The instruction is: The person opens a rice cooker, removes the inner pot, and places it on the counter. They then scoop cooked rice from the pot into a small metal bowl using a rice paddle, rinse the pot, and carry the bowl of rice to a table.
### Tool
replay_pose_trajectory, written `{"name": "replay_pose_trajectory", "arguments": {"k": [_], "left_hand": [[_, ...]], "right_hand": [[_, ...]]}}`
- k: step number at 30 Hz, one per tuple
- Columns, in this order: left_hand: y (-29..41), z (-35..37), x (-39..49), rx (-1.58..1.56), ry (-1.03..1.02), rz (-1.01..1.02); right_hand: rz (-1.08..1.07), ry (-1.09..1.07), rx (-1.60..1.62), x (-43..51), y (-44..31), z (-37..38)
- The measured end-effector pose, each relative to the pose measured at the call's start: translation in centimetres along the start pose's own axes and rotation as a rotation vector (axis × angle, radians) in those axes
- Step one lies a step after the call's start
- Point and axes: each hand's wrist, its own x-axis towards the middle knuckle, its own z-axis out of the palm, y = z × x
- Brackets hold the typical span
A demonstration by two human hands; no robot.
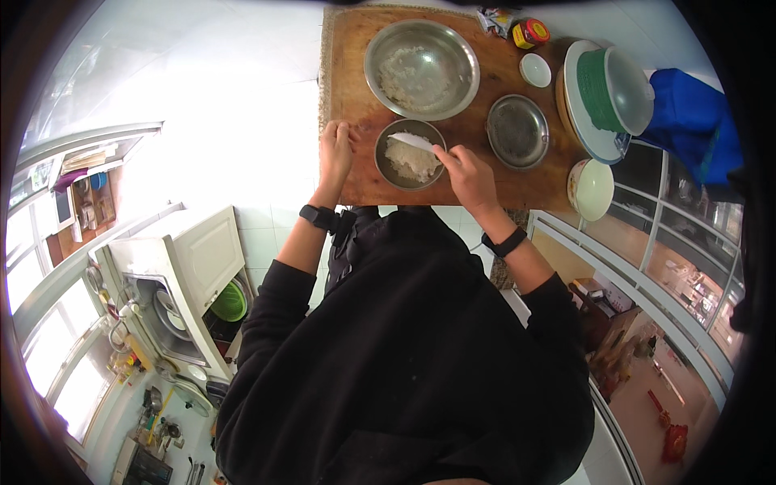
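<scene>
My right hand (470, 176) grips the handle of a white rice paddle (412, 142), whose blade lies over white cooked rice (412, 160). The rice sits in a small round metal bowl (381, 162) near the table's front edge. To the left of that bowl, my left hand (337, 151) rests on the wood with its fingers curled, and nothing shows in it. Just behind stands a large stainless steel basin (454, 100) with more rice scattered across its bottom (409, 76).
On the wooden table (467, 194) are a shallow metal dish (518, 131), a small white bowl (535, 70), a red-lidded jar (530, 33) and a foil packet (495, 21). A green-sided container (612, 91) sits on a white plate (576, 73). A pale bowl (591, 190) stands at the right edge.
</scene>
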Motion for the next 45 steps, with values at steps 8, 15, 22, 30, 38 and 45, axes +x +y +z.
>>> {"name": "replay_pose_trajectory", "arguments": {"k": [8,15,22,30,38,45], "left_hand": [[1.5,1.7,0.6,0.053,-0.064,0.037],[4.4,5.4,3.4,0.344,-0.052,0.125],[4.8,6.7,4.6,0.270,-0.060,0.186],[5.4,6.9,3.9,0.196,-0.059,0.128],[5.0,7.2,4.1,0.237,-0.057,0.114],[3.9,7.3,4.6,0.192,-0.078,0.110]], "right_hand": [[0.177,0.094,0.276,3.8,1.5,-3.9],[0.138,-0.137,-0.354,15.6,9.0,-1.9],[0.032,-0.199,-0.416,20.0,10.8,4.6],[-0.168,-0.272,-0.273,20.6,11.4,4.0],[-0.399,-0.313,-0.287,20.2,10.8,2.6],[-0.102,-0.245,-0.373,21.3,9.7,4.2]]}}
